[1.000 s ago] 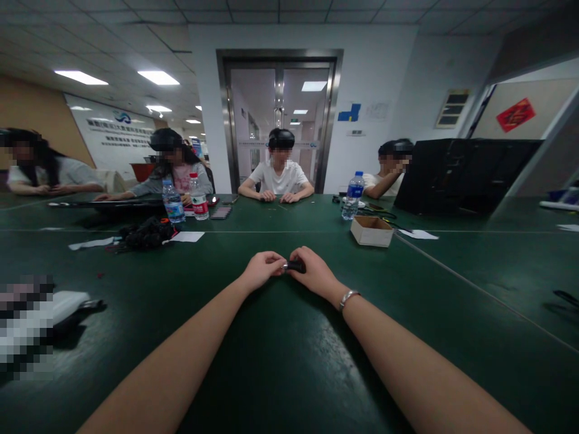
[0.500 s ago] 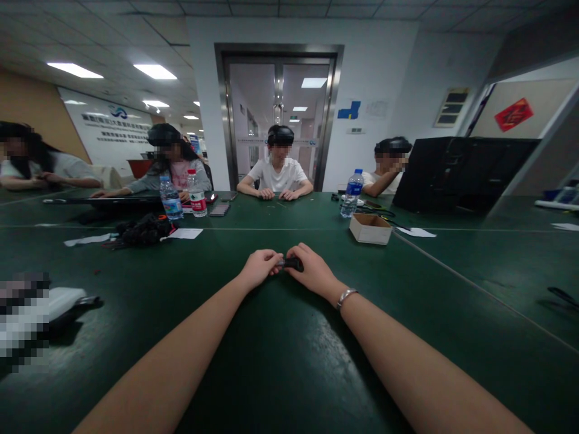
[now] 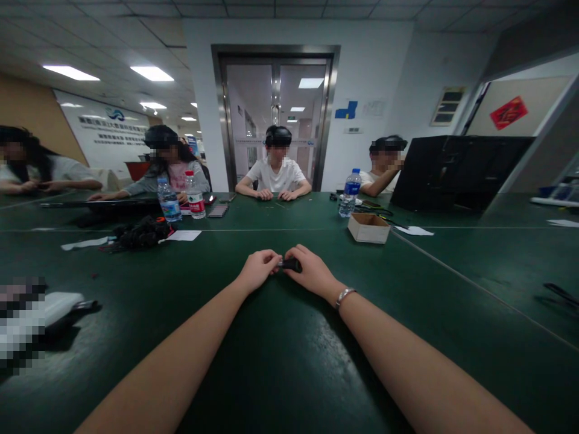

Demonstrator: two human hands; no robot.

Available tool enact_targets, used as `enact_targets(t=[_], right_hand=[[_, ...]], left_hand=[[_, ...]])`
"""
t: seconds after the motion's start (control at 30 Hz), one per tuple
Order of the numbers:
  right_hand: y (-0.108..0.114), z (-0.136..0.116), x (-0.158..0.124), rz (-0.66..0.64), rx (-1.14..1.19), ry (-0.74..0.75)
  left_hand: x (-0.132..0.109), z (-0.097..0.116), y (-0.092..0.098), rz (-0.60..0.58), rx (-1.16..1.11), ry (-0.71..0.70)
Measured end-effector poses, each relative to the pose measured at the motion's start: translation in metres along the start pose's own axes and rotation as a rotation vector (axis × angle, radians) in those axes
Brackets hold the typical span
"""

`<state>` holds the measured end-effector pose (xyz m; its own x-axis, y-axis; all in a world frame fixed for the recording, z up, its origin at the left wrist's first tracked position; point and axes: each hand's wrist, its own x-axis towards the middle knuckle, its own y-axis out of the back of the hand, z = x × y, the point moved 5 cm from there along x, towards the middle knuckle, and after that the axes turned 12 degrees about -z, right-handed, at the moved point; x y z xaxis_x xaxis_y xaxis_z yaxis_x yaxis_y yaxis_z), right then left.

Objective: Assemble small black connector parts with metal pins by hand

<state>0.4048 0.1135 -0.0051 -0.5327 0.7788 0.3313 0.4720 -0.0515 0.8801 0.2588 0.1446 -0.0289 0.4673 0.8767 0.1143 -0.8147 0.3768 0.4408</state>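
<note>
1. A box [image 3: 368,228] is sitting beyond the hands and off to the right, with a bottle [image 3: 350,193] standing behind it and a large black case [image 3: 452,172] farther right. On the far left a black tangle [image 3: 140,233] and a paper [image 3: 184,235] are lying together, well apart from the hands. A person in white [image 3: 277,178] is sitting straight across, both hands resting on the table [image 3: 280,361]. Bare green top is lying between all of these and the hands.
2. A small black part [image 3: 289,264] is sitting low over the middle of the table, bridging the two hands. The left hand [image 3: 259,269] is pinching its left end with curled fingertips. The right hand [image 3: 312,272] is closing over its right end from above, so both are grasping the one part. A bracelet [image 3: 344,295] is showing on the right wrist.
3. A pale seam is running across the table just past the box, and another is slanting away on the right. Open surface is stretching wide on both sides of the forearms. The near edge is lying out of view.
</note>
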Motion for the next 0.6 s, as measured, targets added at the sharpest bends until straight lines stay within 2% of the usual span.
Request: enact_targets(t=[0.17, 0.3, 0.43, 0.47, 0.53, 0.6], right_hand=[[0.001, 0.002, 0.001, -0.005, 0.015, -0.016], [0.001, 0.003, 0.001, -0.017, 0.023, -0.014], [0.001, 0.001, 0.001, -0.040, 0.020, -0.010], [0.001, 0.000, 0.001, -0.044, 0.019, -0.013], [0.001, 0.001, 0.001, -0.043, 0.021, -0.022], [0.001, 0.004, 0.000, -0.023, 0.036, -0.027]], left_hand=[[0.001, 0.001, 0.001, -0.007, -0.030, -0.068], [0.000, 0.005, 0.001, -0.019, -0.145, -0.133], [0.001, 0.006, 0.002, -0.008, -0.172, -0.142], [0.000, 0.011, 0.003, 0.037, -0.134, -0.144], [-0.010, 0.035, 0.007, 0.223, -0.008, -0.192], [-0.034, 0.080, 0.006, 0.446, 0.119, -0.350]])
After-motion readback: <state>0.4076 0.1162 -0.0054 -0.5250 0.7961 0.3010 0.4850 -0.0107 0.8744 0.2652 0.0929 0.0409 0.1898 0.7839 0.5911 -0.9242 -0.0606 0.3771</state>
